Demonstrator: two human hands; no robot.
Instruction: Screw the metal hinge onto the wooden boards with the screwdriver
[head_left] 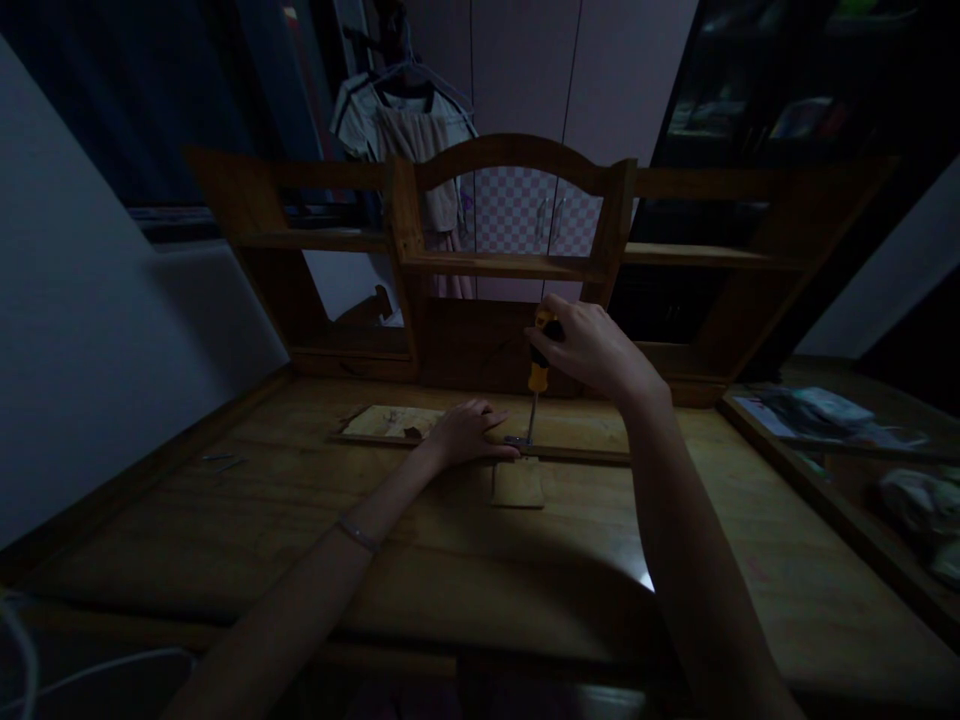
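My right hand [581, 340] is closed round the yellow and black handle of a screwdriver [538, 376], held upright. Its shaft points down, the tip at a small metal piece [517, 440] on a long wooden board [585, 434]. My left hand [469, 435] presses on that board beside the metal piece, fingers apart, thumb along the front edge. A small square wooden piece [518, 484] lies just in front of the board, near the metal piece. Whether the screwdriver tip sits in a screw is too small to tell.
The wooden desk top [300, 520] bears small thin metal items [225, 462] at the left. Behind stands a wooden shelf unit [502, 265]. Papers and bags [832, 408] lie beyond the right edge. Clothes [412, 120] hang at the back; a white cable [112, 660] is front left.
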